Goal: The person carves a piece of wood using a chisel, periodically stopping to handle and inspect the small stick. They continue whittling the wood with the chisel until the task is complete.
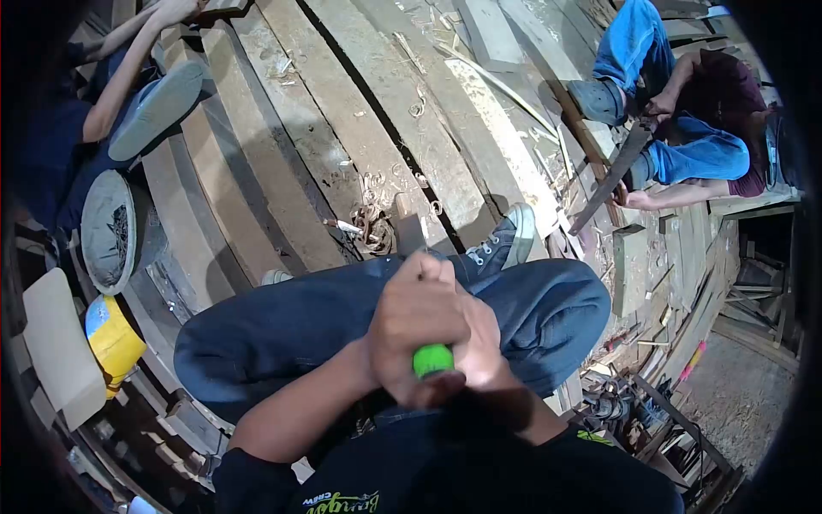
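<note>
My left hand [409,324] and my right hand [481,336] are clasped together in front of my lap, fingers wrapped round a green-handled tool [432,358]. Its bright green handle end shows at the near side of my grip. Beyond my knuckles, a flat grey piece [412,230] points away toward the floor planks, in line with the handle. I cannot tell what kind of tool it is, as my hands cover most of it. Curled wood shavings [377,230] lie just past it, between my crossed legs [282,330] and the boards.
At the right, another person in jeans [634,47] holds a handsaw [612,182] against a timber. A second person's sandal [158,111] is at the left, near a bucket [110,231] and a yellow container [114,343]. Long planks [282,128] with gaps form the floor.
</note>
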